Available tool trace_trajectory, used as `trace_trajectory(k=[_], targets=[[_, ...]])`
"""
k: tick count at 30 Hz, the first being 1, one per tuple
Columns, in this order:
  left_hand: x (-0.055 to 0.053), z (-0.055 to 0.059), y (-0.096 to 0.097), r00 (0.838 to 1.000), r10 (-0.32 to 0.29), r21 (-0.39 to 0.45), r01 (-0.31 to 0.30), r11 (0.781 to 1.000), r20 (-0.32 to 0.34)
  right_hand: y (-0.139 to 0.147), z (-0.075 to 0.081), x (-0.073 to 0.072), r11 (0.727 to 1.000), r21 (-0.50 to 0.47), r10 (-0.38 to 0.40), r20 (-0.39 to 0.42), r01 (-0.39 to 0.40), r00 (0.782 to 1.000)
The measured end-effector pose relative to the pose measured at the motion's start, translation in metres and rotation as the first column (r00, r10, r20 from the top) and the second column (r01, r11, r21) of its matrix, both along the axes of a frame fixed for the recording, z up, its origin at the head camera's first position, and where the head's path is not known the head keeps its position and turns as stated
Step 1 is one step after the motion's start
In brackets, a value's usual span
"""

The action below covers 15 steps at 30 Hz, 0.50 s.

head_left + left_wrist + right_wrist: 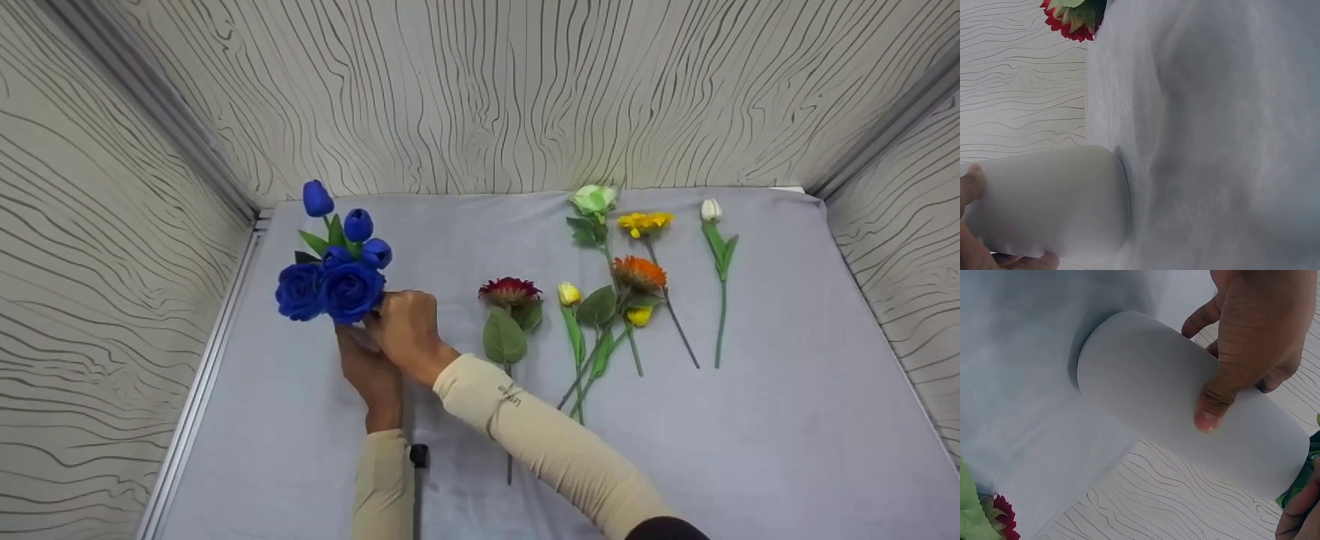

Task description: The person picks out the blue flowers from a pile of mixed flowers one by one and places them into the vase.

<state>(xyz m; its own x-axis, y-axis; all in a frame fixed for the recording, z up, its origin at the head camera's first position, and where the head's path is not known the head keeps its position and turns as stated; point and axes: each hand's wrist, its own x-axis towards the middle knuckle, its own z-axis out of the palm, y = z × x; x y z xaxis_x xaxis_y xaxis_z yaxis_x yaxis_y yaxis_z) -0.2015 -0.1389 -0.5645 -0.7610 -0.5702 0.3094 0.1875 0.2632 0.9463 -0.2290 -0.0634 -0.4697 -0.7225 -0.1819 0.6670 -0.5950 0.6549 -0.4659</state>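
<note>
A smooth white vase (1174, 394) stands on the cloth, and my left hand (371, 379) grips it round the side. The left wrist view shows the thumb and fingers about the vase (1055, 197). Blue tulips (318, 199) and blue roses (351, 291) with green leaves rise from its mouth. At the rim, my right hand (411, 326) has curled fingers, seeming to pinch the stem of the right blue rose; the stem is mostly hidden. In the right wrist view, its fingers (1302, 509) are beside green leaves (1297, 484) at the mouth.
To the right on the grey cloth (795, 420) lie a dark red flower (510, 291), a yellow tulip (568, 293), an orange flower (639, 273), a pale green rose (594, 199), a yellow daisy-like flower (645, 223) and a white tulip (711, 211). Patterned panels (480, 90) surround the table.
</note>
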Motion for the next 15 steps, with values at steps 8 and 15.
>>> trace_trajectory(k=[8, 15], targets=[[0.0, 0.01, 0.006, 0.967, -0.117, 0.42, 0.205, 0.884, -0.225, -0.003, -0.007, 0.0, 1.0, -0.023, -0.019, 0.023, 0.02, 1.0], [-0.002, 0.014, 0.006, 0.926, -0.109, 0.543, 0.304, 0.782, -0.362, -0.004, -0.002, 0.0, 0.999, -0.051, -0.012, 0.138, 0.02, 0.99]])
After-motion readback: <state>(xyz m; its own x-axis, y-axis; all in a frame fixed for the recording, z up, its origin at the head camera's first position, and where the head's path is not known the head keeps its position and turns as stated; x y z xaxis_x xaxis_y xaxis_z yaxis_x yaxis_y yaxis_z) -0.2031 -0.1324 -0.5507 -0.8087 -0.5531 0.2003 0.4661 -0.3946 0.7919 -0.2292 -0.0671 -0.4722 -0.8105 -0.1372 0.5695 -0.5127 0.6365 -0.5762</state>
